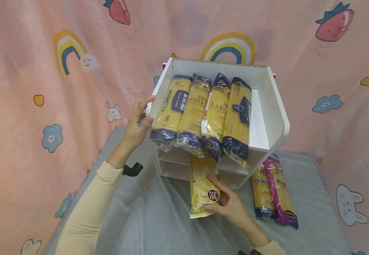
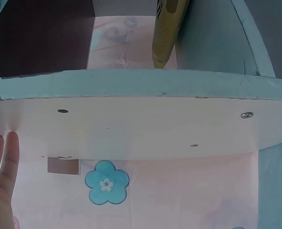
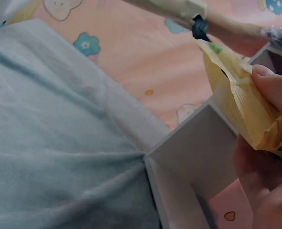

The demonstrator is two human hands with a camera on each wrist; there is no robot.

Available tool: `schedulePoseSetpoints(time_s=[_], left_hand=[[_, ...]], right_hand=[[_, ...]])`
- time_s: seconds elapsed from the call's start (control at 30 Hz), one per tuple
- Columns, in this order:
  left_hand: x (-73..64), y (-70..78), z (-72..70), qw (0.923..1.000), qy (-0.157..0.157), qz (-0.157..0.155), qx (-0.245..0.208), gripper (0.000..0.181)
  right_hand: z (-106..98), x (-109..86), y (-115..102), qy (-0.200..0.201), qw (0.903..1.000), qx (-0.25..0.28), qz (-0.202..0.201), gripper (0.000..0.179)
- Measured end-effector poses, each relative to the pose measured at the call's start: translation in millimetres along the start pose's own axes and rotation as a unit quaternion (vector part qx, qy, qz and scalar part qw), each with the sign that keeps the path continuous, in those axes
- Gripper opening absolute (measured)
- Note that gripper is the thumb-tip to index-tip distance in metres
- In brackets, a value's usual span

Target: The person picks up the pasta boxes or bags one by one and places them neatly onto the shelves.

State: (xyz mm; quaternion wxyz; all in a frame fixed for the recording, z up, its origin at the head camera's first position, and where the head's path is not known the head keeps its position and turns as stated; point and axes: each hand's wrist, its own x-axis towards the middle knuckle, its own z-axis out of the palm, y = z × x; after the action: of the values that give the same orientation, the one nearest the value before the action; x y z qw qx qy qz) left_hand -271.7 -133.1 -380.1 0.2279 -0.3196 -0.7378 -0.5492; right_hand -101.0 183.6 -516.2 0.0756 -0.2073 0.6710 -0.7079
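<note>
A white shelf unit carries several packs of spaghetti side by side on its top tier, their dark blue ends towards me. My left hand holds the front edge of the shelf's left side panel, thumb in front; in the left wrist view two straight fingers lie against the panel's outer face. Below the top tier, my right hand grips a yellow noodle pack between thumb and fingers. The pack's far end is hidden under the spaghetti packs, at the lower compartments. Its sealed near end points towards me.
Two more pasta packs, one with blue ends and one pink-edged, lie on the grey cloth right of the shelf. Behind everything hangs a pink patterned curtain. Lower white dividers show beneath the top tier.
</note>
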Motion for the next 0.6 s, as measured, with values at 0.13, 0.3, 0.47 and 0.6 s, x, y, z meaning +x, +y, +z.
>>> schedulePoseSetpoints(time_s=[0.13, 0.3, 0.47, 0.6], left_hand=[[0.0, 1.4, 0.0, 1.0, -0.001, -0.001, -0.001, 0.06], [-0.2, 1.5, -0.3, 1.0, -0.001, -0.006, -0.001, 0.061], [-0.3, 0.6, -0.1, 1.0, -0.002, -0.008, 0.002, 0.06], [0.2, 1.0, 0.7, 1.0, -0.001, -0.001, 0.0, 0.058]], right_hand=[[2, 4.2, 2, 0.025, 0.9957, -0.088, 0.016, 0.08], [6, 9.5, -2, 0.036, 0.9904, -0.12, 0.058, 0.078], [10, 14.6, -3, 0.032, 0.9917, -0.114, 0.052, 0.077], [15, 19.7, -1, 0.041, 0.9902, -0.122, 0.055, 0.076]])
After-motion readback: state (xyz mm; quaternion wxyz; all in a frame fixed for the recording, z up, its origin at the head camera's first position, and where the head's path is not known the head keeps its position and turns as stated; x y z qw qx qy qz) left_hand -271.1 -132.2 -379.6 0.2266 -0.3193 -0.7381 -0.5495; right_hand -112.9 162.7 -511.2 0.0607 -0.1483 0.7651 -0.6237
